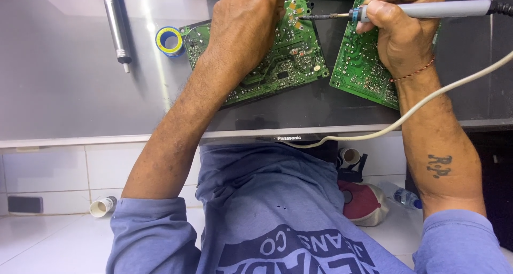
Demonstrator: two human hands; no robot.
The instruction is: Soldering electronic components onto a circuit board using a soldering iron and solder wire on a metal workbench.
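the right hand [398,31] gripped a soldering iron [427,9] lying sideways, its tip pointing left onto the far edge of the green circuit board [267,55], where the left hand [243,25], nearer that spot, pressed curled fingers, a second board [360,60] just right.

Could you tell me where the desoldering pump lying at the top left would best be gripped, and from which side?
Probably around the middle of the silver barrel of the desoldering pump, coming down from above, fingers closing across its width. It lies flat on the grey sheet, blue cap away from the person and narrow tip toward them; the long straight barrel is bare, with only the solder roll to its right.
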